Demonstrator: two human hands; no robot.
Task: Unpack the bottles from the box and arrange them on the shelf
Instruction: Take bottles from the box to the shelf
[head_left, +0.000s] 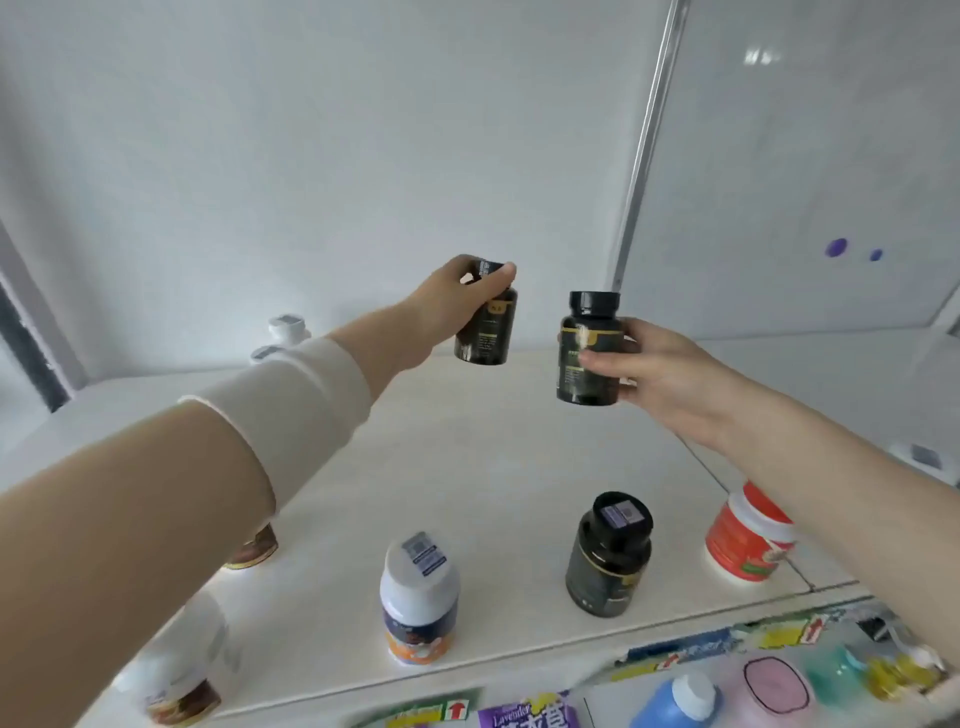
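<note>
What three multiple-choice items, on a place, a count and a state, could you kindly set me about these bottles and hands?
1. Where is the white bottle with the blue and orange label?
A. On the shelf, left of the standing dark bottle.
B. Inside a box.
C. Lying on its side.

2. How many dark bottles with black caps show?
A. Two.
B. Three.
C. Five.

3. How does the left hand hold its dark bottle?
A. On a flat palm.
B. Fingers curled over the cap.
C. It holds nothing.

Answers:
1 A: it stands upright near the shelf's front edge.
2 B: one in the left hand, one in the right hand, one standing.
3 B: fingers wrap the cap from above.
</note>
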